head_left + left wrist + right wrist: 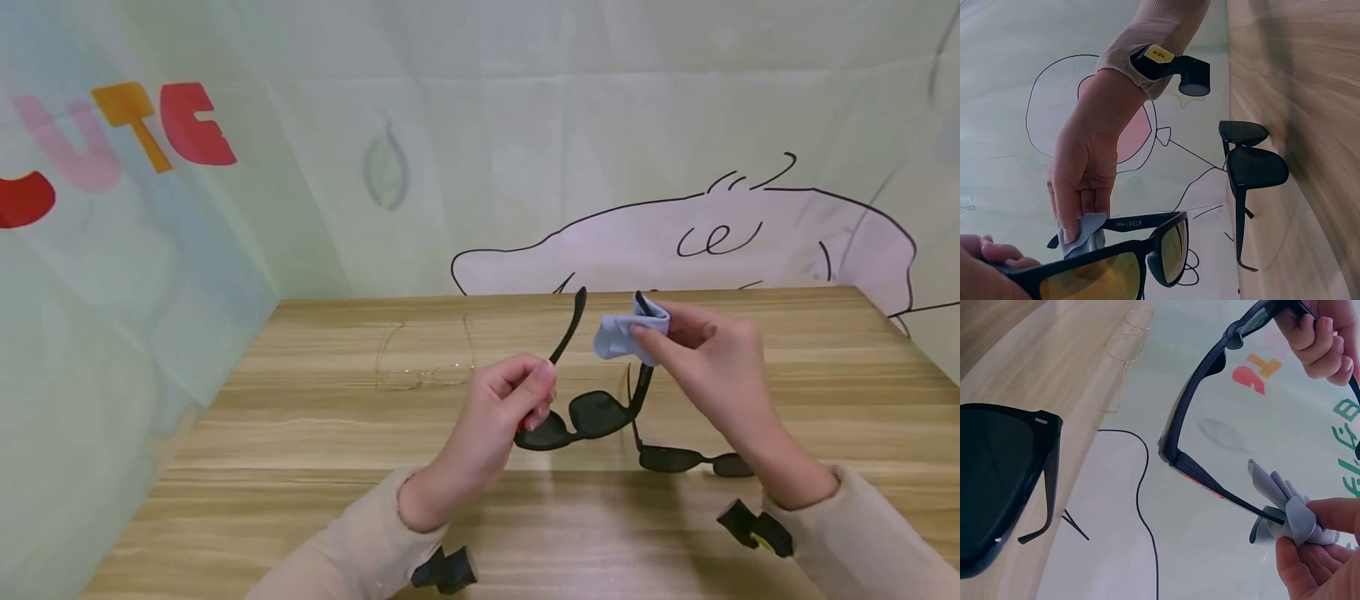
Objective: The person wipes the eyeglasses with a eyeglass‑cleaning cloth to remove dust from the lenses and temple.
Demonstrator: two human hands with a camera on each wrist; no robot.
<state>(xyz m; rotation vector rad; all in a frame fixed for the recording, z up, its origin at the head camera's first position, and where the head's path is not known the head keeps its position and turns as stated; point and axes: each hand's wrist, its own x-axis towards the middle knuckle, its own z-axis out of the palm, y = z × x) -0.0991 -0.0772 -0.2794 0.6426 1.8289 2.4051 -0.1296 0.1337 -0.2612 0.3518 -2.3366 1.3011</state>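
My left hand (491, 408) grips a pair of black sunglasses (597, 415) by one end of the frame, near the hinge, holding them up over the table with both arms unfolded. In the left wrist view the lenses look yellow-orange and lettering shows inside an arm. A light blue cleaning cloth (617, 337) is folded around the other arm near its tip. Thumb and fingers of my right hand (716, 354) pinch that cloth over the arm, whose dark tip pokes out past it. Below the right hand, a second pair of black sunglasses (670, 459) rests on the table, arms unfolded.
Thin wire-framed eyeglasses (1126, 360) lie on the wood-grain table (300, 467) to the left of my hands. Behind the table hangs a pale printed backdrop (495, 167) with drawings and coloured letters. Each sleeve cuff carries a small black device (757, 531).
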